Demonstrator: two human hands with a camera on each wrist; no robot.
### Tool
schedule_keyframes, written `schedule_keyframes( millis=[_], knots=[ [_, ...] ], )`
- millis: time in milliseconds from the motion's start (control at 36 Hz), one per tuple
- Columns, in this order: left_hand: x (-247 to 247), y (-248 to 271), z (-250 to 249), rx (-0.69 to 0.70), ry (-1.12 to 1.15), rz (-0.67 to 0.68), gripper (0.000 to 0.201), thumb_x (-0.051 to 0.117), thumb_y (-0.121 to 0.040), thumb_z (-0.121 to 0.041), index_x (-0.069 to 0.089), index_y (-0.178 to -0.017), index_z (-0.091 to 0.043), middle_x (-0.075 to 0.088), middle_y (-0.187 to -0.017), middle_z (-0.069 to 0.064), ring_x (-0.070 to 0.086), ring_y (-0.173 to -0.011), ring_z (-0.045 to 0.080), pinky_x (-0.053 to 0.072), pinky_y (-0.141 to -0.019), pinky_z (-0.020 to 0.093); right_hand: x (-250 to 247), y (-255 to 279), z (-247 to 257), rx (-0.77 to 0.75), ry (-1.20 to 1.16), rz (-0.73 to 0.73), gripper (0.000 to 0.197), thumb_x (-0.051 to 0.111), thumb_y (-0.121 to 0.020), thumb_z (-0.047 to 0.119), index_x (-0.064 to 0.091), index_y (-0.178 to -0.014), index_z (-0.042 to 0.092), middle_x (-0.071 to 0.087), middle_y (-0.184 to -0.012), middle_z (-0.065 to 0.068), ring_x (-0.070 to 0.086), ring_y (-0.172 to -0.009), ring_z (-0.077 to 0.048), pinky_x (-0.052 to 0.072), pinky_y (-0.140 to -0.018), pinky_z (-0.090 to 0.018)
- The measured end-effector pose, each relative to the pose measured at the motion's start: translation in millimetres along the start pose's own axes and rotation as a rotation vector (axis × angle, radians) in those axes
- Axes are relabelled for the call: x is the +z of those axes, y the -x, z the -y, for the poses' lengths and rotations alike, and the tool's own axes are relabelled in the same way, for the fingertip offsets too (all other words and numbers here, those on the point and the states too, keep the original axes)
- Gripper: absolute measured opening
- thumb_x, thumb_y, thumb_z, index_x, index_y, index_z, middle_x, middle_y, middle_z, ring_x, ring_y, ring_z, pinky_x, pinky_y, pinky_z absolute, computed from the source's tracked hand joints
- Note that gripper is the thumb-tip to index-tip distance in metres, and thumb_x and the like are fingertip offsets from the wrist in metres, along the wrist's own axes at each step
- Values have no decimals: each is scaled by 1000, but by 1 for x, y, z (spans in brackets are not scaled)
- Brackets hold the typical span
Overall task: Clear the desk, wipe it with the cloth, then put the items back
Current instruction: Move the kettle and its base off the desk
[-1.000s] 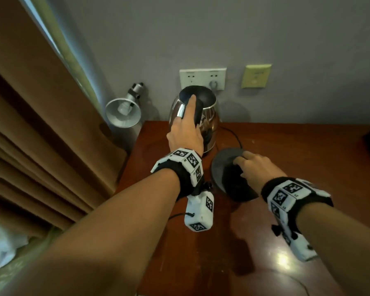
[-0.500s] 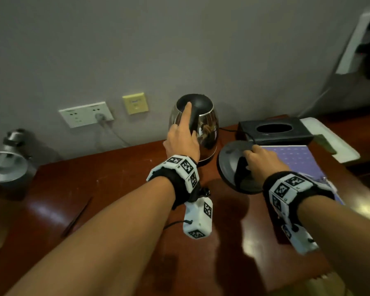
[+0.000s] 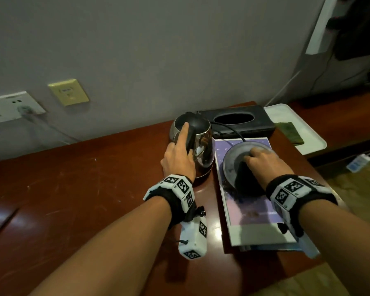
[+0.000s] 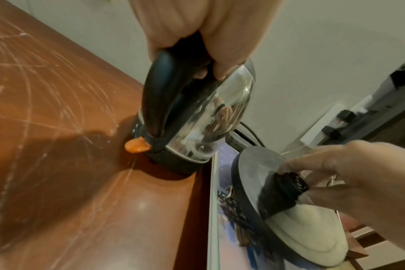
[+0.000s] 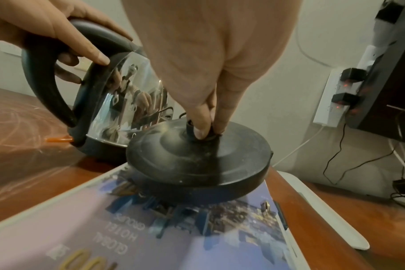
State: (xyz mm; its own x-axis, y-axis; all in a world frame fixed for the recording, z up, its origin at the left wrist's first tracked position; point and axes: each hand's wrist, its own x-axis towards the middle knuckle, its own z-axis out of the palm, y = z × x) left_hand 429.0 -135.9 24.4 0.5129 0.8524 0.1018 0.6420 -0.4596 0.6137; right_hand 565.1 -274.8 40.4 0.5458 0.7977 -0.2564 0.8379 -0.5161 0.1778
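Both loads now sit rightward: our left hand (image 3: 179, 160) grips the kettle (image 3: 203, 142) handle, our right hand (image 3: 265, 162) pinches the base (image 3: 233, 162), freeing desk (image 3: 73, 189) for wiping.

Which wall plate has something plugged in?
The white socket, left of the yellow plate: a plug sits in it, while the yellow one has nothing in it.

The wrist nearest the kettle (image 3: 202, 144) and the one farther from it each wear a black strap (image 3: 177, 212) topped with white blocks (image 3: 181, 184) printed with black square-pattern tags, and a white, tagged camera housing (image 3: 193, 240) hangs beneath on a black mount (image 3: 200, 211).
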Motion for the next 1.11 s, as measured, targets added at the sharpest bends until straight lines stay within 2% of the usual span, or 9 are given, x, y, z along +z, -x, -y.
schedule_keyframes(
  millis=[83, 194, 333, 417, 556, 611, 694, 889, 1111],
  knots=[
    [8, -1, -1, -3, 22, -24, 71, 58, -96, -17, 21, -151, -42, 48, -96, -2, 46, -87, 12, 43, -91, 36, 11, -6, -3, -21, 5, -14, 47, 63, -90, 20, 51, -136, 14, 44, -132, -8, 48, -123, -30, 45, -99, -39],
    [11, -1, -3, -3, 58, -36, 72, 61, -94, -15, 24, -151, -38, 60, -109, 5, 58, -99, 20, 45, -88, 36, 21, -14, -1, -11, -62, 27, 60, 71, -84, 20, 45, -136, 12, 41, -134, -9, 47, -124, -31, 46, -97, -41],
    [13, 9, 5, -77, -20, -6, 76, 61, -93, -21, 15, -149, -45, 62, -108, 3, 64, -95, 25, 50, -78, 37, 20, -21, 6, 12, -69, 84, 54, 65, -86, 12, 40, -135, 12, 39, -133, -12, 47, -121, -35, 46, -91, -44],
    [8, 10, 6, -86, -47, 38, 78, 60, -93, -28, 9, -150, -44, 63, -107, 3, 64, -94, 26, 46, -73, 34, 13, -23, 10, 24, -13, 83, 47, 61, -90, 15, 44, -133, 14, 42, -133, -11, 47, -122, -33, 46, -92, -42],
    [-21, 1, 5, -63, -105, 95, 69, 50, -88, -59, 16, -147, -43, 52, -124, 6, 55, -110, 30, 46, -88, 44, -17, -26, 29, 0, 73, -7, 41, 54, -92, 25, 48, -132, 21, 45, -132, -7, 46, -123, -29, 40, -96, -42],
    [-60, -10, 20, -83, -113, 46, 64, 46, -89, -60, 24, -146, -41, 47, -130, 8, 50, -117, 32, 44, -92, 45, -50, -28, 54, 1, 81, -124, 39, 56, -89, 29, 53, -127, 21, 48, -127, -7, 47, -121, -29, 39, -96, -43],
    [-91, -29, 22, -100, -154, 15, 60, 45, -91, -58, 29, -145, -37, 44, -137, 11, 47, -122, 35, 43, -95, 48, -85, -34, 51, 100, 10, -254, 34, 54, -89, 26, 57, -120, 16, 51, -122, -11, 48, -117, -33, 38, -93, -44],
    [-229, -36, 103, -210, -162, -127, 57, 52, -93, -45, 29, -144, -35, 44, -136, 13, 47, -121, 37, 44, -97, 53, -170, -40, 159, 23, -149, -481, 31, 56, -86, 20, 60, -115, 11, 53, -117, -17, 49, -111, -38, 38, -92, -47],
    [-313, -7, 271, -377, -277, -131, 63, 59, -91, -35, 28, -146, -34, 42, -137, 10, 44, -124, 33, 45, -95, 48, -146, -47, 383, -281, -202, -395, 31, 52, -92, 27, 55, -120, 13, 51, -120, -12, 48, -113, -35, 39, -92, -46]
  ],
)
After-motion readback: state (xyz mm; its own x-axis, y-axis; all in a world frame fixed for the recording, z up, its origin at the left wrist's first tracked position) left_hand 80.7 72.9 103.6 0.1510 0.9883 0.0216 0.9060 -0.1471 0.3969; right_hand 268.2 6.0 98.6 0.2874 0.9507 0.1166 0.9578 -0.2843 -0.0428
